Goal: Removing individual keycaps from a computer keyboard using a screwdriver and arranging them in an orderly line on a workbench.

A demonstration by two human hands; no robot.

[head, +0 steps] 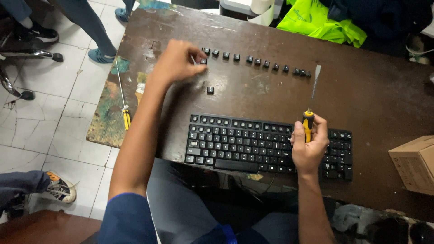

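Counting fifteen keycaps [257,60], two screwdrivers [311,101]

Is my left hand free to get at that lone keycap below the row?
Probably yes. The left hand sits just above the lone keycap, with bare table between; its fingertips pinch another keycap.

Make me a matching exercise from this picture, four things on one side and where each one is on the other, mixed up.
Things:
1. flat screwdriver
2. thin screwdriver
3. cardboard box
4. row of keycaps

Places:
A. table's left edge
B. beyond the keyboard
C. in the right hand
D. table's right edge

Pairs: 1-C, 2-A, 3-D, 4-B
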